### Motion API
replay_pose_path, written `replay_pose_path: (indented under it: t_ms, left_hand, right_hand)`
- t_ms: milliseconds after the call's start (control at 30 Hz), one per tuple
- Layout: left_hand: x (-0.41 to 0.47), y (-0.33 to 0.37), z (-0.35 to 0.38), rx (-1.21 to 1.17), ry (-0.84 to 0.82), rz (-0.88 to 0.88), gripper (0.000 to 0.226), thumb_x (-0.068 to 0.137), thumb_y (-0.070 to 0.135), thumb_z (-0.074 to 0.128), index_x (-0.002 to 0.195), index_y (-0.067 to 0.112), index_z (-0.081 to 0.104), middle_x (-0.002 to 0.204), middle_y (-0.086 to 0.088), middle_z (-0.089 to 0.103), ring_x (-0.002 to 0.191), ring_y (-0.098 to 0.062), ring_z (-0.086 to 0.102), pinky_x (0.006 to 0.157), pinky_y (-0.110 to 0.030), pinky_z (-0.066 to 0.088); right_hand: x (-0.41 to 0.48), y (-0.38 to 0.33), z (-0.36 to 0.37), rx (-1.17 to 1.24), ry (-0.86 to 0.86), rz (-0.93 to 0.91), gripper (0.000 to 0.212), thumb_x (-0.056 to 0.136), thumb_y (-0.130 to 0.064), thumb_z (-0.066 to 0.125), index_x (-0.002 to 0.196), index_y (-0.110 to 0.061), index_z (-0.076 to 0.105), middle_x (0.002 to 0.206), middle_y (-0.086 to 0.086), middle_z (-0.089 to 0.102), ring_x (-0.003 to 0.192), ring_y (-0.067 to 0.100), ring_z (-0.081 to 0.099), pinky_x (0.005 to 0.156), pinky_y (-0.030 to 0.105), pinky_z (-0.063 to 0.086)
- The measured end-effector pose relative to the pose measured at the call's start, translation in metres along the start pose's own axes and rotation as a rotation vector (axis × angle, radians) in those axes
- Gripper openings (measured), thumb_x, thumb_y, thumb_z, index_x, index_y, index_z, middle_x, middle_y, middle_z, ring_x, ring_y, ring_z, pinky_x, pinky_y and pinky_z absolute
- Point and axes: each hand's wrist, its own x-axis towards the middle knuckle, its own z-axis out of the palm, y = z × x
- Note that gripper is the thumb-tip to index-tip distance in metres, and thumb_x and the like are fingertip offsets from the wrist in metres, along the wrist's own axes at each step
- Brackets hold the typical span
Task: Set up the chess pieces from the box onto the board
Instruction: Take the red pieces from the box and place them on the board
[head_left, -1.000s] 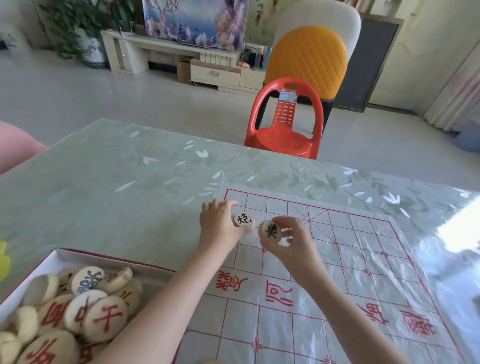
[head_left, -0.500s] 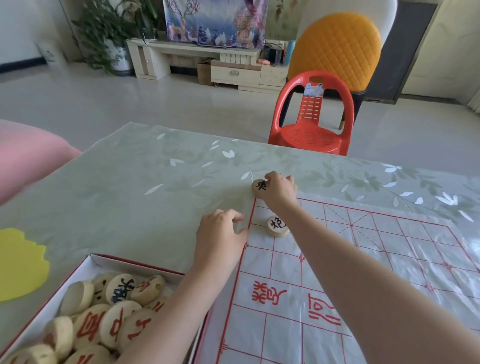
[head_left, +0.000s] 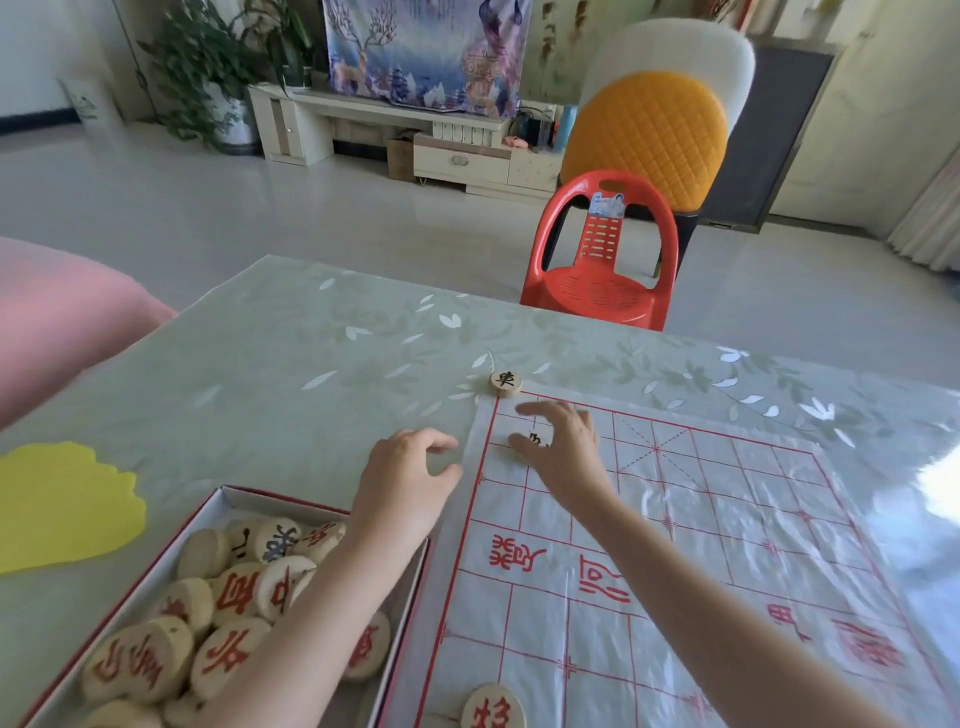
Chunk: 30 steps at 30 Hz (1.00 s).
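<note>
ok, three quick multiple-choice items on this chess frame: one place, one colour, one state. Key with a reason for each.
1. Where on the board is the black-marked piece that no hand covers?
A) centre
B) far left corner
C) near right corner

2. What colour are the board's grid lines?
A) red
B) blue
C) black

3. What state is the box in?
A) lid on
B) open and empty
C) open, with pieces inside

Key:
1 B: it sits at the far left corner of the grid, clear of both hands.
2 A: every line and character printed on the sheet is red.
3 C: no lid covers it, and the pieces lie heaped in it.
</note>
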Motion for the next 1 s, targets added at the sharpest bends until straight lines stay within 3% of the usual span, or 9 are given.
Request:
replay_pose_path:
  t_ms: [133,267,367,433,500,567,667,867,1000]
  left_hand:
    - [-0.035,-0.005,-0.029,-0.03,-0.001,-0.01,0.023,0.08,0.012,0.063,0.101,0.021,0.067,0.103,0.004,0.066,0.096,-0.015,0.058,0.087,-0.026,0.043]
    - [-0.08,-0.026,-0.065,-0.187,-0.041,-0.045,0.035,0.079,0.0,0.061,0.082,0.036,0.061,0.093,0.006,0.069,0.089,-0.013,0.064,0.086,-0.032,0.051]
    - [-0.109,-0.039,-0.091,-0.173,-0.019,-0.022,0.036,0.079,-0.004,0.062,0.08,0.032,0.061,0.088,0.007,0.068,0.083,-0.001,0.064,0.078,-0.014,0.048]
    - [-0.125,-0.046,-0.106,-0.117,-0.005,-0.026,0.035,0.077,-0.005,0.062,0.084,0.029,0.062,0.087,0.01,0.067,0.082,0.005,0.062,0.073,-0.006,0.043]
    - [-0.139,-0.055,-0.114,-0.053,-0.013,-0.04,0.034,0.075,-0.002,0.063,0.089,0.029,0.064,0.091,0.008,0.068,0.088,-0.002,0.063,0.079,-0.016,0.046]
    - [-0.151,-0.062,-0.117,0.035,-0.032,-0.052,0.032,0.073,0.001,0.067,0.096,0.023,0.067,0.099,0.002,0.066,0.096,-0.014,0.061,0.082,-0.022,0.043]
    - [-0.161,-0.069,-0.115,0.11,-0.01,-0.055,0.04,0.068,0.001,0.072,0.105,0.016,0.065,0.109,-0.004,0.06,0.107,-0.021,0.054,0.088,-0.02,0.036]
    - [-0.158,-0.07,-0.102,0.215,0.044,-0.071,0.049,0.072,0.015,0.072,0.118,0.016,0.056,0.121,-0.003,0.054,0.117,-0.024,0.047,0.094,-0.032,0.04]
    - [-0.151,-0.068,-0.098,0.287,0.073,-0.081,0.051,0.074,0.023,0.072,0.121,0.016,0.054,0.121,-0.005,0.056,0.117,-0.025,0.046,0.095,-0.032,0.037]
  right_hand:
    - [-0.058,-0.031,-0.003,0.063,-0.098,-0.068,0.031,0.083,-0.018,0.063,0.114,-0.02,0.062,0.119,-0.002,0.06,0.117,0.019,0.042,0.101,0.031,0.033]
    - [-0.117,-0.065,-0.004,0.108,-0.225,-0.141,0.031,0.085,-0.019,0.062,0.115,-0.025,0.061,0.108,-0.015,0.059,0.113,0.013,0.045,0.101,0.028,0.035]
    - [-0.152,-0.085,0.0,0.055,-0.299,-0.176,0.033,0.086,-0.022,0.06,0.119,-0.024,0.058,0.088,-0.032,0.04,0.114,0.015,0.042,0.1,0.026,0.033]
    - [-0.167,-0.092,0.004,-0.003,-0.344,-0.191,0.038,0.086,-0.022,0.058,0.124,-0.024,0.055,0.095,-0.026,0.048,0.117,0.018,0.04,0.101,0.028,0.03]
    - [-0.178,-0.096,0.011,-0.063,-0.378,-0.192,0.042,0.086,-0.024,0.057,0.127,-0.024,0.051,0.118,-0.008,0.056,0.122,0.019,0.036,0.104,0.029,0.028]
    - [-0.183,-0.098,0.019,-0.097,-0.404,-0.156,0.046,0.085,-0.026,0.056,0.131,-0.022,0.047,0.128,-0.001,0.051,0.126,0.019,0.033,0.103,0.029,0.026]
    - [-0.182,-0.099,0.035,-0.191,-0.422,-0.146,0.052,0.081,-0.026,0.056,0.132,-0.022,0.044,0.13,0.0,0.051,0.125,0.021,0.032,0.098,0.03,0.025]
    - [-0.172,-0.096,0.061,-0.28,-0.357,-0.122,0.047,0.08,-0.022,0.052,0.127,-0.018,0.045,0.126,0.002,0.054,0.121,0.023,0.035,0.098,0.032,0.027]
    - [-0.169,-0.09,0.069,-0.242,-0.288,-0.133,0.042,0.084,-0.025,0.051,0.126,-0.019,0.046,0.125,0.001,0.054,0.119,0.022,0.038,0.098,0.03,0.03]
